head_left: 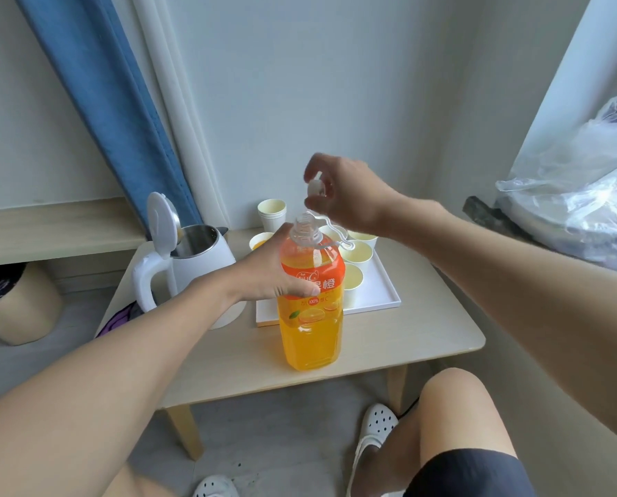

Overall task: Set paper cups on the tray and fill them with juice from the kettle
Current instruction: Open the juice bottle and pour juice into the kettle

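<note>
Orange juice fills most of the plastic bottle (310,317), which stands mid-table (407,338) at 6 o'clock of the white tray (378,295). The left hand (264,270) wraps the bottle's shoulder. The right hand (346,195) pinches the white cap (316,186) just above the open neck, clear of the threads. Paper cups (357,251) sit on the tray; one at its 10 o'clock corner shows orange inside. A spare stack (271,211) stands off the tray at 11 o'clock. The kettle (199,256), lid up, stands at the bottle's 10 o'clock. With the neck open, the left grip should steady without squeezing the soft wall, and any tipping towards the kettle should be slow.
</note>
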Available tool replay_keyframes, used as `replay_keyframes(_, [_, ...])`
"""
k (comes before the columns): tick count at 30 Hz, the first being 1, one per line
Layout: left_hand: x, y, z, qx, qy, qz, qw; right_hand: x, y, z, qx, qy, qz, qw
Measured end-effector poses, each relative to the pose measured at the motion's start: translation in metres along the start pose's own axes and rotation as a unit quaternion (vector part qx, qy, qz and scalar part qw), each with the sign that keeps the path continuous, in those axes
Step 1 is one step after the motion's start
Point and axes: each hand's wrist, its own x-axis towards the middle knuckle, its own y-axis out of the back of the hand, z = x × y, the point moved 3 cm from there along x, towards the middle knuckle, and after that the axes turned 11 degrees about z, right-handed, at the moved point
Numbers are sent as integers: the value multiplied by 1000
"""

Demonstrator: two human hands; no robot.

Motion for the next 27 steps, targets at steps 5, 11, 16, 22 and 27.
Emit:
replay_keyframes(5, [-2, -1, 3, -13, 5, 17, 1000, -59, -30, 105, 152, -373, 230, 886])
replay_keyframes(11, [-5, -1, 5, -20, 4, 18, 1000, -147, -128, 171, 37, -459, 61, 886])
replay_keyframes(16, [-5, -2, 3, -29, 1, 24, 999, -169, -170, 185, 6, -449, 6, 894])
replay_keyframes(22, [-6, -3, -1, -36, 2, 32, 999, -167, -179, 190, -14, -440, -32, 897])
replay_keyframes(27, [-16, -13, -12, -125, -17, 103, 987, -137, -146, 154, 240, -374, 6, 896])
